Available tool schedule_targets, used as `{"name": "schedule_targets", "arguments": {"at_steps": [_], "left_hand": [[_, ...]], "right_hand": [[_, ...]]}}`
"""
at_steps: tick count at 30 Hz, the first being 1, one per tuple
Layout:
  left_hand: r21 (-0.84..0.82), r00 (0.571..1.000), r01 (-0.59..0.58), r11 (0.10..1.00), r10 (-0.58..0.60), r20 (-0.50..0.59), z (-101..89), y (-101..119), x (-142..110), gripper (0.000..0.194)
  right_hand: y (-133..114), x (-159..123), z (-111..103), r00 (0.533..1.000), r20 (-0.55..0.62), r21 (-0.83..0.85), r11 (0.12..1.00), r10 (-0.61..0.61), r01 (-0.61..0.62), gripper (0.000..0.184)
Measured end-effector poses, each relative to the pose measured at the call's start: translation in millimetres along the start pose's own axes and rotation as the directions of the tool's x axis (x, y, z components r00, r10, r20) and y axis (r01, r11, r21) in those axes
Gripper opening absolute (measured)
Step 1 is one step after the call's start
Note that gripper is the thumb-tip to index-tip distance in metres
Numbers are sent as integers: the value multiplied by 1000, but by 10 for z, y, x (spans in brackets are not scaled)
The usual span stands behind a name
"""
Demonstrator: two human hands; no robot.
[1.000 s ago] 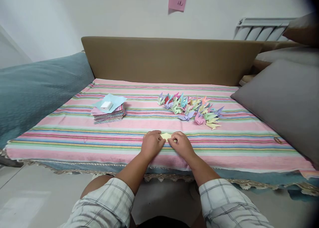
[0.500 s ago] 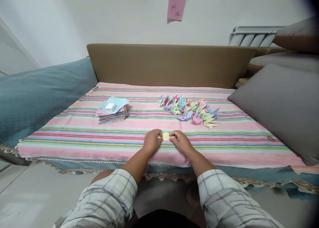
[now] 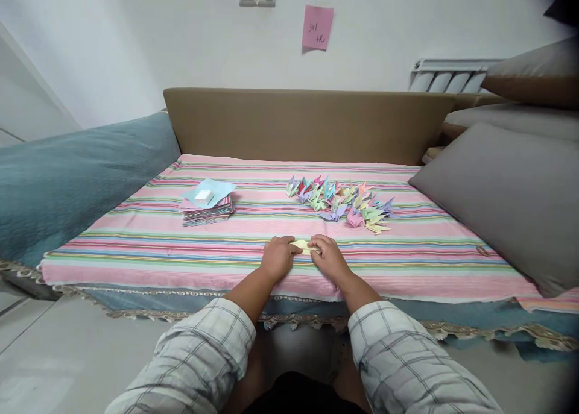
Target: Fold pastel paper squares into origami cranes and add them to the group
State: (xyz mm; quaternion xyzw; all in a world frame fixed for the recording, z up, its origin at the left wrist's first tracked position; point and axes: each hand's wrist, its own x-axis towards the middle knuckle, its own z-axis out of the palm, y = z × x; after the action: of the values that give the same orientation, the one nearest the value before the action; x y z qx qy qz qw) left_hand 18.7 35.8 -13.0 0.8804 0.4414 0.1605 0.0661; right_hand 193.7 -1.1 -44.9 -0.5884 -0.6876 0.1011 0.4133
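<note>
A small pale yellow piece of folded paper [image 3: 304, 246] lies on the striped cloth near the seat's front edge. My left hand [image 3: 278, 258] grips its left end, with the thumb stretched across toward the middle. At the other end, my right hand [image 3: 329, 257] pinches the paper between thumb and fingers. Fingers cover both ends, so only the middle strip shows. Just beyond my hands sits a cluster of folded paper cranes [image 3: 335, 204] in several colours. Off to the left stands a stack of coloured paper sheets [image 3: 207, 212], topped by a light blue sheet and a small white block [image 3: 204, 196].
The striped cloth [image 3: 136, 245] covers the seat, backed by a brown backrest [image 3: 298, 125]. A grey cushion [image 3: 506, 203] leans at the right and a blue-green armrest [image 3: 90, 173] bounds the left. A small brown object [image 3: 482, 250] lies near the cushion.
My left thumb has slid rightward over the paper, and less of the paper shows. The hands stay close together. The camera view has tilted slightly up.
</note>
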Motion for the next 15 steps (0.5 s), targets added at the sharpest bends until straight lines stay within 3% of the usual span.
{"name": "schedule_targets", "arguments": {"at_steps": [3,7,9,12,15], "left_hand": [[-2,1000,-14,1000,14,22,-54,57,-18,28],[57,991,28,998,-20,-134,-32,239,-175,23],[95,981,68,993,-50,-185,19,324,-262,29],[72,975,124,990,-108,-197,90,373,-322,40],[22,972,170,985,-164,-170,97,339,-285,37]], "right_hand": [[-27,-6,-23,1000,22,-100,995,-10,12,23],[-97,-28,-75,997,76,-161,987,16,-4,21],[-159,-62,-86,996,70,-178,983,62,-49,18],[-273,-143,-63,990,67,-164,980,122,-110,17],[-355,-219,-5,992,64,-126,987,111,-102,23]]}}
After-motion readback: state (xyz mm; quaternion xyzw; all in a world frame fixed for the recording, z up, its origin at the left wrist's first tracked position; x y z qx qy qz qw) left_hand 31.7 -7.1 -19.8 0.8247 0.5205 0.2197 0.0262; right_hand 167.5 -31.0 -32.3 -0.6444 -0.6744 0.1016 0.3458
